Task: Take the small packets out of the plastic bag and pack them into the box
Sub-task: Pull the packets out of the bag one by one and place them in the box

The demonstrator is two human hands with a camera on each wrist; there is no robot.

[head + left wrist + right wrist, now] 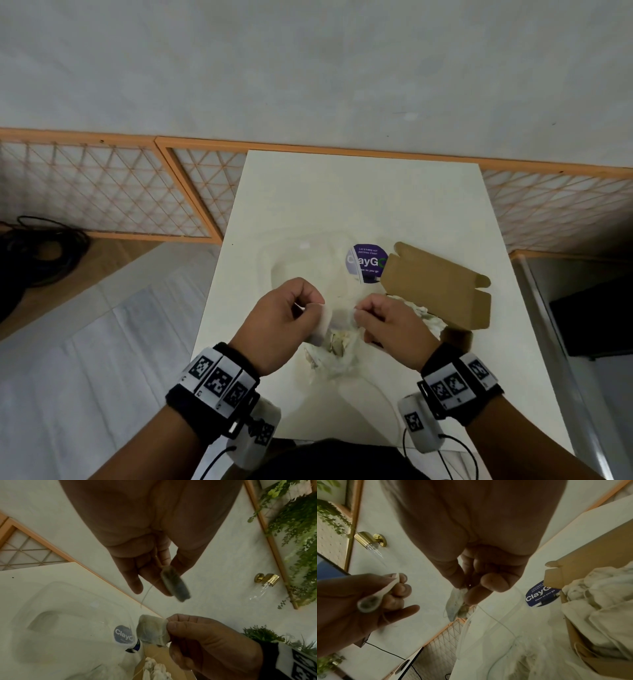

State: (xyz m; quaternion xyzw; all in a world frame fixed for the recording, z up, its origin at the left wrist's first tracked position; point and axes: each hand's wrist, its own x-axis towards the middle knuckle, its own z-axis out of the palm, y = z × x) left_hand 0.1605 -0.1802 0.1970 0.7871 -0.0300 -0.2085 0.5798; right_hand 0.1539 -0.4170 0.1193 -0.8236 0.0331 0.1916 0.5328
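Note:
Above the clear plastic bag (301,263) with its purple sticker (366,263), both hands hold small white packets with strings. My left hand (308,305) pinches one packet (320,323) by its edge, seen side-on in the left wrist view (176,585). My right hand (363,311) pinches another packet (152,630) between thumb and fingers (455,604). More packets (337,346) lie in the bag under the hands. The open brown cardboard box (442,291) stands just right of my right hand, with several packets (607,595) piled inside.
The white table (342,198) is narrow, with edges close on both sides. A wooden lattice screen (102,192) runs behind it. Black cables (41,250) lie on the floor at the left and a dark object (599,325) stands at the right.

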